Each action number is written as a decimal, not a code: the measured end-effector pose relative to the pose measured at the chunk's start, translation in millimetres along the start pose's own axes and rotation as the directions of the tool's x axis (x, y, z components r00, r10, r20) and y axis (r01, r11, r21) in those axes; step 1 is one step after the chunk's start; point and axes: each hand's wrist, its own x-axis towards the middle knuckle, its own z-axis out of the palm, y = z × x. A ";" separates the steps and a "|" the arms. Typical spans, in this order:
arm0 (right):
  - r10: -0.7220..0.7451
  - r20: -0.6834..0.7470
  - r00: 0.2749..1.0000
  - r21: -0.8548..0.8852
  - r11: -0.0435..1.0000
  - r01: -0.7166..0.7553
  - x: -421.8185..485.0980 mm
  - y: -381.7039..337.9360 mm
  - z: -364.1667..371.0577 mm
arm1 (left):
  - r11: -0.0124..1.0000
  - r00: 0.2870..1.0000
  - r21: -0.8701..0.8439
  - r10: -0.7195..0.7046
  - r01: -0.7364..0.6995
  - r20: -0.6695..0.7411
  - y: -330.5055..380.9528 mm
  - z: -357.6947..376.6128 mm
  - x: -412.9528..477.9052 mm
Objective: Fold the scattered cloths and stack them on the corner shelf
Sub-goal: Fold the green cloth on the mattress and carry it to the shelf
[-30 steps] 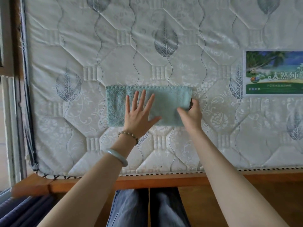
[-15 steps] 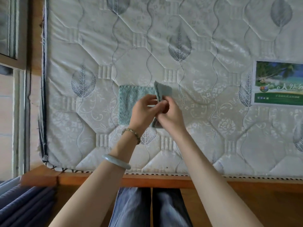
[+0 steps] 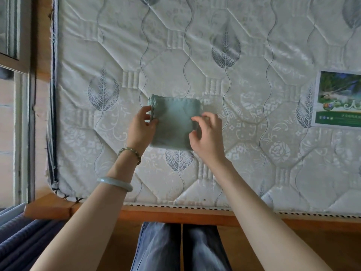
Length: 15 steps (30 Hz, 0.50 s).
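Observation:
A pale green cloth (image 3: 173, 122), folded into a small square with scalloped edges, lies on the quilted white mattress (image 3: 244, 90). My left hand (image 3: 141, 129) pinches the cloth's layered left edge between thumb and fingers. My right hand (image 3: 208, 134) grips the right edge with curled fingers, covering the lower right corner. No shelf is in view.
A printed label (image 3: 340, 98) is stuck on the mattress at the right. The wooden bed frame (image 3: 175, 214) runs along the near edge, with my legs (image 3: 181, 249) below it. A window frame (image 3: 17, 114) stands at the left, dark blue striped fabric (image 3: 23, 239) at lower left.
The long cloth strip was folded in half from right to left. My right hand carried the right end over, and both hands now hold the square's edges.

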 end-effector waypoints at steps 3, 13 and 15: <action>-0.095 0.012 0.995 -0.115 0.989 0.095 4.7 1.9 7.0 | 1.000 1.000 0.006 0.001 0.000 -0.027 -5.6 -2.5 2.2; -0.202 -0.007 0.979 -0.163 0.966 0.198 12.9 -3.7 15.1 | 0.868 0.903 0.460 0.338 -0.189 -0.266 -12.0 1.9 -3.2; -0.325 0.026 0.945 -0.226 0.919 0.323 19.2 -6.5 21.4 | 0.695 0.844 0.619 0.529 -0.366 -0.095 -11.6 10.1 -4.8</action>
